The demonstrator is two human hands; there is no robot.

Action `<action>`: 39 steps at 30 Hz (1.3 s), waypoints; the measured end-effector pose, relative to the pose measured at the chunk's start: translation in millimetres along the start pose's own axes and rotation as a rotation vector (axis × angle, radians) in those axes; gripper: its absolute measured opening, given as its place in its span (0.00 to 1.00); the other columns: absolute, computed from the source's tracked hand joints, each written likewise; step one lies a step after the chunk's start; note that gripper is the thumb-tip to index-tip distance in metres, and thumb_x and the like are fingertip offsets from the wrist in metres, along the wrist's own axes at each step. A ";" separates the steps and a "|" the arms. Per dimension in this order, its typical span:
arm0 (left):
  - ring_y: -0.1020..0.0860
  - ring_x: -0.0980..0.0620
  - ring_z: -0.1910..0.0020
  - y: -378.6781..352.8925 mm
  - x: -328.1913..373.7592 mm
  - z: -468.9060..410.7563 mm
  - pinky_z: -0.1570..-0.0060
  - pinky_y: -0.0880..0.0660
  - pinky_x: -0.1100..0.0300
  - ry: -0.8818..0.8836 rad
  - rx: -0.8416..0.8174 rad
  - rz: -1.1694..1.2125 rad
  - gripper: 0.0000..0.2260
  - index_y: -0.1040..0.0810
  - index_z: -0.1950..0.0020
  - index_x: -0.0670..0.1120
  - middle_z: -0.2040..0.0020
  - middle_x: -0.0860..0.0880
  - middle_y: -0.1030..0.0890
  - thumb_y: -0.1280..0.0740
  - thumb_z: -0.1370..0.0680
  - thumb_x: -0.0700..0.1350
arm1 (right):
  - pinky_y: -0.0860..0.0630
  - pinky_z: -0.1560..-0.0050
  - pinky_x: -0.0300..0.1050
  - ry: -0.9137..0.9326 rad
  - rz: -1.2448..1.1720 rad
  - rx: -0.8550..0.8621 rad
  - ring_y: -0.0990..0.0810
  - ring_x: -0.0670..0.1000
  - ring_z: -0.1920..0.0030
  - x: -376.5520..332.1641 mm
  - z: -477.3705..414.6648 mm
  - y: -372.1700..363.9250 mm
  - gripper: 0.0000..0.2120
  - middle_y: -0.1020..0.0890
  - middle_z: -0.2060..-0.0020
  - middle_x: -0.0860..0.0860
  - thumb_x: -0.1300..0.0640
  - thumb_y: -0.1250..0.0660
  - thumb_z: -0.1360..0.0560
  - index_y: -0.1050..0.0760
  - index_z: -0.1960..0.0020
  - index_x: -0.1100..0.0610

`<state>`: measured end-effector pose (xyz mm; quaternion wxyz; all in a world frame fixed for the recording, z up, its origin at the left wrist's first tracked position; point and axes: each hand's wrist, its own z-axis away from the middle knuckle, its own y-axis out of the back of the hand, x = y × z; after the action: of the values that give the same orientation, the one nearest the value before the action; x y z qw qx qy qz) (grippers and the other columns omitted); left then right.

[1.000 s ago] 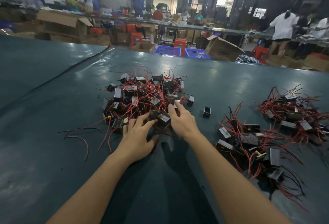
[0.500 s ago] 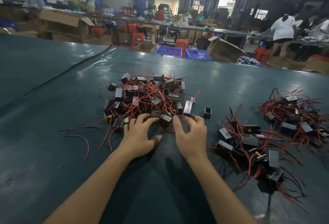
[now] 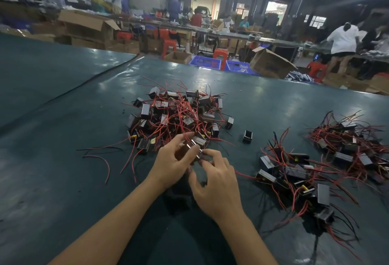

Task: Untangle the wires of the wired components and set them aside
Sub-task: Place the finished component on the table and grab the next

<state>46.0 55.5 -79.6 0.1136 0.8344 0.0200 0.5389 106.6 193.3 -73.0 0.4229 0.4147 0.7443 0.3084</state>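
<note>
A tangled heap of small black wired components [image 3: 179, 115] with red and black wires lies on the dark green table [image 3: 52, 180]. At its near edge my left hand [image 3: 170, 163] and my right hand [image 3: 216, 184] meet and together hold one black component [image 3: 194, 149] lifted just off the heap, fingers curled round it. Its wires run back into the heap. Two heaps of the same components lie to the right, one near [image 3: 294, 178] and one farther [image 3: 353, 140].
A single black component [image 3: 247, 136] without visible wires sits between the heaps. Loose red and black wires [image 3: 101, 159] trail left of the main heap. Beyond the table's far edge stand cardboard boxes [image 3: 271, 62], blue crates [image 3: 206, 62], red stools and people at benches.
Both hands have drawn back from the heap's edge toward me and come together, lifting one component out of the pile. The view has tilted a little.
</note>
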 end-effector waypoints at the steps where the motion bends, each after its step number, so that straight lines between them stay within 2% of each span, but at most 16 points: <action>1: 0.18 0.51 0.60 0.6 -0.6 -1.7 0.58 0.21 0.59 0.003 0.045 -0.004 0.08 0.23 0.42 0.55 0.58 0.47 0.16 0.35 0.20 0.49 | 0.29 0.42 0.46 0.033 -0.016 0.000 0.26 0.49 0.43 -1.2 0.5 1.1 0.17 0.28 0.35 0.46 0.43 0.38 0.23 0.20 0.45 0.54; 4: 0.17 0.49 0.62 4.3 -3.3 -6.4 0.63 0.21 0.58 0.061 0.168 0.093 0.08 0.20 0.45 0.49 0.59 0.46 0.16 0.39 0.18 0.42 | 0.29 0.40 0.47 0.099 -0.189 0.039 0.27 0.49 0.40 -6.0 2.3 4.7 0.19 0.27 0.34 0.47 0.39 0.36 0.26 0.19 0.47 0.52; 7: 0.19 0.54 0.69 8.4 -4.1 -8.2 0.72 0.23 0.63 0.124 0.214 0.184 0.09 0.21 0.42 0.43 0.62 0.49 0.16 0.39 0.18 0.40 | 0.32 0.35 0.44 0.132 -0.331 0.047 0.30 0.44 0.34 -7.9 3.6 6.3 0.24 0.30 0.33 0.44 0.35 0.37 0.27 0.23 0.41 0.51; 8: 0.19 0.54 0.69 8.6 -4.3 -8.0 0.72 0.23 0.63 0.141 0.214 0.205 0.09 0.21 0.42 0.43 0.63 0.49 0.16 0.39 0.18 0.40 | 0.32 0.34 0.45 0.119 -0.380 0.049 0.31 0.42 0.33 -7.6 4.1 6.4 0.25 0.30 0.33 0.43 0.36 0.38 0.26 0.24 0.38 0.51; 11: 0.17 0.54 0.63 8.7 -3.7 -7.3 0.65 0.20 0.62 0.159 0.219 0.224 0.09 0.22 0.43 0.48 0.59 0.50 0.14 0.40 0.17 0.41 | 0.30 0.34 0.48 0.063 -0.466 0.062 0.31 0.42 0.33 -4.7 4.0 7.2 0.23 0.29 0.36 0.41 0.38 0.40 0.24 0.27 0.35 0.50; 15: 0.18 0.55 0.64 8.7 -0.4 -5.8 0.67 0.23 0.66 0.173 0.190 0.257 0.09 0.24 0.42 0.48 0.57 0.47 0.14 0.41 0.17 0.41 | 0.29 0.36 0.45 -0.031 -0.452 0.079 0.29 0.40 0.37 2.8 2.6 1.0 0.19 0.27 0.41 0.39 0.40 0.41 0.23 0.26 0.37 0.48; 18: 0.21 0.50 0.68 7.9 -2.3 -6.8 0.72 0.25 0.64 0.191 0.209 0.309 0.08 0.23 0.44 0.46 0.58 0.37 0.17 0.41 0.17 0.39 | 0.28 0.37 0.44 -0.100 -0.354 0.173 0.28 0.40 0.41 8.3 -3.2 -8.3 0.13 0.23 0.44 0.41 0.51 0.34 0.23 0.24 0.39 0.51; 20: 0.23 0.48 0.70 8.0 -6.0 -7.6 0.73 0.26 0.62 0.192 0.215 0.300 0.09 0.22 0.49 0.44 0.60 0.31 0.20 0.42 0.17 0.40 | 0.28 0.38 0.46 -0.074 -0.196 0.168 0.27 0.47 0.41 10.4 -17.0 -12.8 0.15 0.22 0.42 0.46 0.57 0.33 0.23 0.23 0.37 0.55; 22: 0.22 0.49 0.71 7.5 -7.9 -7.2 0.71 0.25 0.63 0.172 0.203 0.278 0.11 0.21 0.52 0.42 0.65 0.36 0.20 0.42 0.17 0.42 | 0.30 0.36 0.47 -0.043 -0.053 0.066 0.28 0.51 0.38 11.0 -37.3 -15.1 0.18 0.23 0.37 0.49 0.56 0.35 0.22 0.26 0.33 0.56; 25: 0.18 0.50 0.67 6.9 -7.9 -5.9 0.62 0.22 0.63 0.150 0.190 0.227 0.14 0.20 0.55 0.43 0.68 0.45 0.18 0.42 0.16 0.44 | 0.31 0.37 0.47 -0.115 0.068 -0.073 0.32 0.52 0.36 12.9 -63.5 -20.9 0.18 0.28 0.34 0.49 0.52 0.39 0.20 0.29 0.31 0.53; 28: 0.18 0.49 0.67 6.4 -9.7 -4.7 0.61 0.21 0.61 0.146 0.193 0.198 0.14 0.20 0.56 0.43 0.69 0.45 0.18 0.41 0.17 0.45 | 0.30 0.41 0.47 -0.196 0.123 -0.082 0.30 0.52 0.39 16.9 -73.9 -28.4 0.16 0.28 0.38 0.50 0.49 0.37 0.20 0.28 0.34 0.52; 32: 0.18 0.50 0.67 6.0 -9.2 -4.0 0.62 0.23 0.65 0.158 0.206 0.192 0.13 0.20 0.56 0.44 0.69 0.45 0.18 0.41 0.17 0.45 | 0.30 0.43 0.46 -0.239 0.146 -0.059 0.27 0.52 0.43 21.1 -73.8 -29.1 0.14 0.26 0.42 0.51 0.51 0.36 0.21 0.28 0.36 0.52; 36: 0.18 0.50 0.68 5.3 -7.6 -3.9 0.62 0.23 0.65 0.181 0.209 0.185 0.14 0.20 0.57 0.44 0.70 0.45 0.18 0.41 0.17 0.46 | 0.24 0.49 0.47 -0.275 0.099 -0.025 0.22 0.52 0.51 26.6 -57.8 -17.8 0.14 0.27 0.42 0.50 0.53 0.36 0.21 0.26 0.36 0.54; 39: 0.18 0.50 0.67 5.5 -6.7 -3.6 0.61 0.22 0.64 0.187 0.216 0.191 0.14 0.20 0.57 0.44 0.70 0.45 0.18 0.41 0.17 0.46 | 0.27 0.51 0.42 -0.306 -0.118 -0.003 0.26 0.44 0.56 32.6 -42.5 -4.5 0.15 0.28 0.45 0.48 0.54 0.35 0.21 0.25 0.36 0.55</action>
<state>39.4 49.7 -83.0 -0.0309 0.7861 0.0088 0.6172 57.6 215.2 -69.6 0.5492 0.4117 0.6939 0.2176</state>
